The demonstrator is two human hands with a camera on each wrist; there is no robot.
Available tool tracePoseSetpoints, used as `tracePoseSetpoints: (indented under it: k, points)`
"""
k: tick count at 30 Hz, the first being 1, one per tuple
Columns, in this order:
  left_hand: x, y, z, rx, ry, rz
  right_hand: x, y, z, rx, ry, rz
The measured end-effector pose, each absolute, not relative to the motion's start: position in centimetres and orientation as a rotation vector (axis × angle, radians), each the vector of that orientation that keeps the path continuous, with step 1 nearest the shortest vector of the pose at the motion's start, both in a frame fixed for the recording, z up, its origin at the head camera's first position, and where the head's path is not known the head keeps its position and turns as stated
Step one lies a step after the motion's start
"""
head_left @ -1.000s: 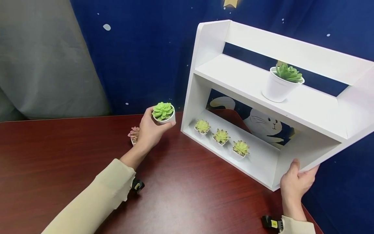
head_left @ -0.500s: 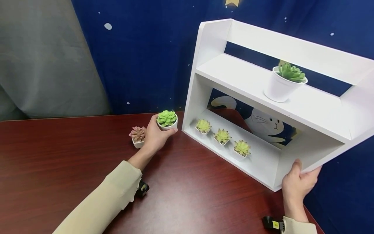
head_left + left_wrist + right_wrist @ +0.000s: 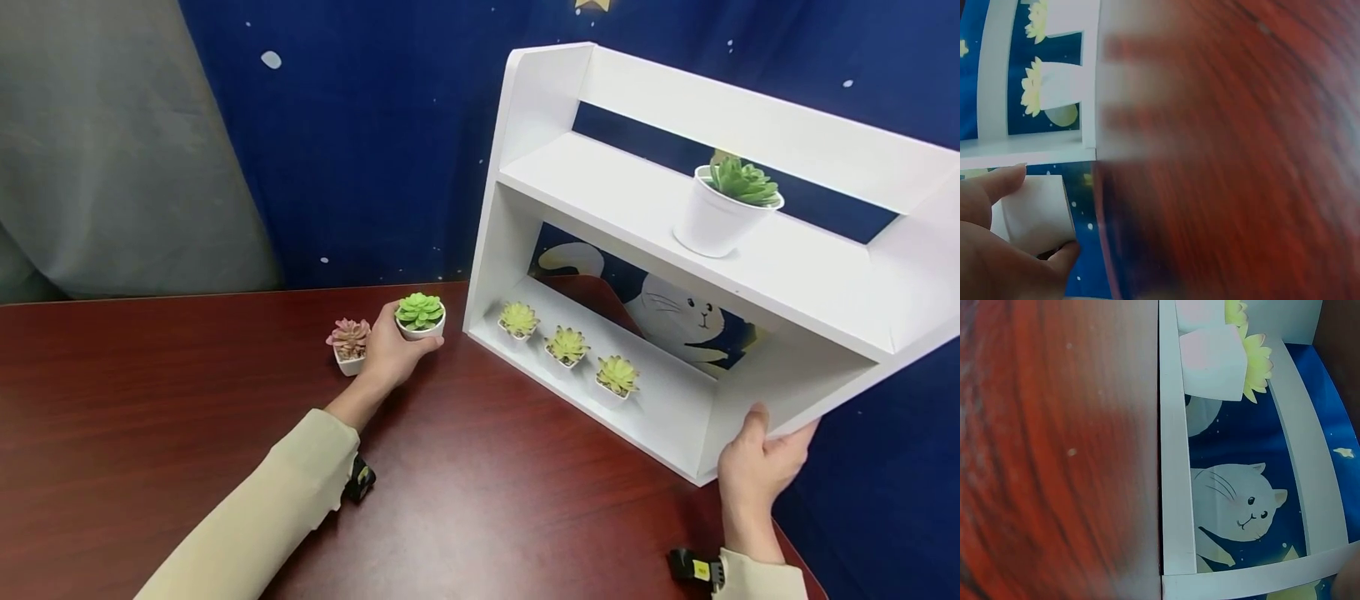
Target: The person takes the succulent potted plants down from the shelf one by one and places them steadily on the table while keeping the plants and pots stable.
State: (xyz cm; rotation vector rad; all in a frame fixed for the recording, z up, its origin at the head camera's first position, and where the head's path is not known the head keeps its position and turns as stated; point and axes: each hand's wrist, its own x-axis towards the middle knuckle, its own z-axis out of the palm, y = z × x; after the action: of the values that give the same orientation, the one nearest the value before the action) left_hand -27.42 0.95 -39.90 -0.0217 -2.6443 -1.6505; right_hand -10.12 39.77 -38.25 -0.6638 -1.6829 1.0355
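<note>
In the head view my left hand (image 3: 390, 357) holds a green potted succulent (image 3: 420, 315) by its round white pot, thumb and fingers on opposite sides. The left wrist view shows the white pot (image 3: 1038, 212) in that grip, its base apart from the tabletop. My right hand (image 3: 761, 475) grips the right side panel of a white two-tier shelf (image 3: 795, 408), thumb on the inner face; its other fingers are partly hidden. Only a blurred bit of that hand appears in the right wrist view. A pink potted succulent (image 3: 350, 343) stands beside my left hand.
Three small yellow-green succulents (image 3: 566, 347) stand in a row on the lower tier. A larger potted succulent (image 3: 716, 212) sits on the upper tier. The shelf stands angled on the dark red table (image 3: 480, 492), before a blue patterned curtain (image 3: 375, 150).
My left hand has lowered the green succulent toward the tabletop, and the pink succulent has come fully into view beside it. The right hand keeps its hold on the shelf.
</note>
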Motion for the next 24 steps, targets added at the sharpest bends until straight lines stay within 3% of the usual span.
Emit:
tracePoseSetpoints:
  k: [24]
  points:
    - [-26.99,0.90,-40.98,-0.092,-2.745,-1.613,-10.28,39.70,-38.10,-0.653,-1.677,1.030]
